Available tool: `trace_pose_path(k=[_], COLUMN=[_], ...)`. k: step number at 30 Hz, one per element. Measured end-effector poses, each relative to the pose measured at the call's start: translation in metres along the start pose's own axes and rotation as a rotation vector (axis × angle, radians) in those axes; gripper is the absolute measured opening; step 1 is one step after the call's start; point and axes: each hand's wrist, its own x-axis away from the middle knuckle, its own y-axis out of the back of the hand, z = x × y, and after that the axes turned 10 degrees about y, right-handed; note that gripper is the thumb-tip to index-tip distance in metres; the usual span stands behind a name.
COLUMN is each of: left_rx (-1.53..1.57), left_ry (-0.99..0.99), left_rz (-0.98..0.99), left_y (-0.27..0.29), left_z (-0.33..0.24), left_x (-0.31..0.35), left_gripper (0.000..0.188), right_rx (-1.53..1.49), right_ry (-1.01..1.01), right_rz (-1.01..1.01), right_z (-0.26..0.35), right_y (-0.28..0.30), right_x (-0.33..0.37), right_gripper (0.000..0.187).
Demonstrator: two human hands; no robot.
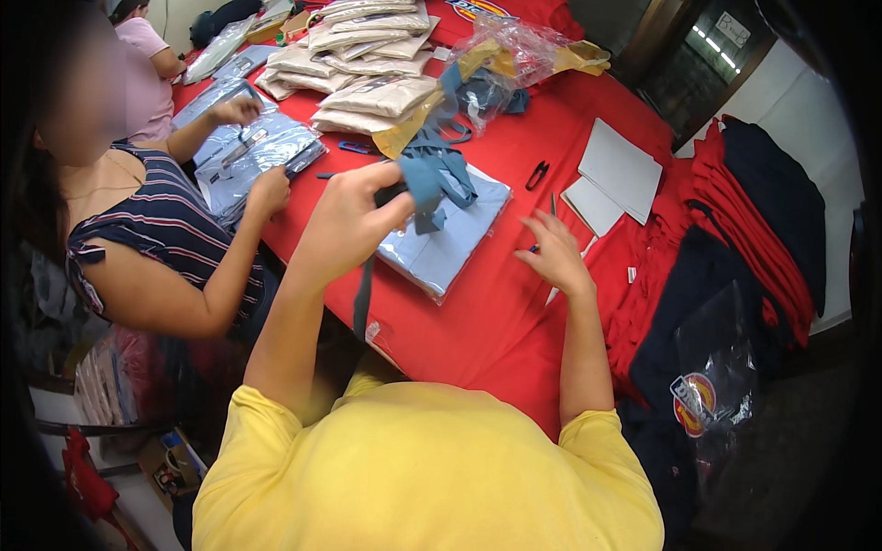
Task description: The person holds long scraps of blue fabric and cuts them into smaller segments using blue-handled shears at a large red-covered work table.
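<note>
My left hand (354, 216) is raised over the near table and closed on a strip of blue fabric (423, 188). A dark strip (364, 298) hangs below that hand. Beneath the strip lies a folded light-blue garment in clear plastic (441, 248), with more tangled blue strips (450, 165) over its far end. To the right, my right hand (559, 255) has its fingers apart, low over the red cloth. A thin pointed tool (553, 202) shows past its fingers, and a small blue part shows by the thumb; whether the hand touches them I cannot tell.
Red cloth (441, 340) covers the table. Stacked bagged beige garments (377, 92) stand at the back, beside crumpled plastic (519, 55). White cards (620, 170) and black thread snips (537, 174) lie right. Folded red and navy garments (753, 220) pile up far right. A co-worker (175, 239) handles bagged blue garments at left.
</note>
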Motion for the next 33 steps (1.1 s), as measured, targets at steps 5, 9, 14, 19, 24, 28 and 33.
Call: trace_pose_path(k=[5, 9, 14, 19, 24, 28, 33], left_rx=[-0.208, -0.110, -0.416, -0.312, -0.239, -0.031, 0.632], left_ry=[-0.143, -0.256, -0.298, -0.214, -0.267, -0.239, -0.492], left_rz=[0.214, 0.295, -0.112, -0.151, -0.005, -0.075, 0.096], left_y=[-0.004, 0.049, 0.096, 0.089, 0.033, 0.017, 0.028], left_z=[-0.017, -0.016, -0.007, -0.012, -0.057, -0.079, -0.109], left_x=[-0.030, -0.052, -0.062, -0.070, -0.072, -0.082, -0.102], left_gripper=[0.021, 0.016, 0.020, 0.021, 0.028, 0.027, 0.029], right_rx=[-1.148, -1.304, -1.033, -0.521, -0.689, -0.649, -0.680], right_ry=[0.246, 0.058, -0.055, -0.099, 0.306, 0.357, 0.451], right_rz=[-0.122, -0.252, -0.165, 0.245, -0.383, -0.284, -0.439], right_z=[0.078, 0.040, -0.017, -0.020, 0.071, 0.128, 0.150], right_y=[0.012, 0.047, 0.074, 0.087, 0.085, 0.132, 0.211], right_x=[-0.037, -0.053, -0.042, -0.032, -0.058, -0.093, -0.121], right_gripper=[0.049, 0.019, 0.020, 0.034, 0.051, 0.032, 0.023])
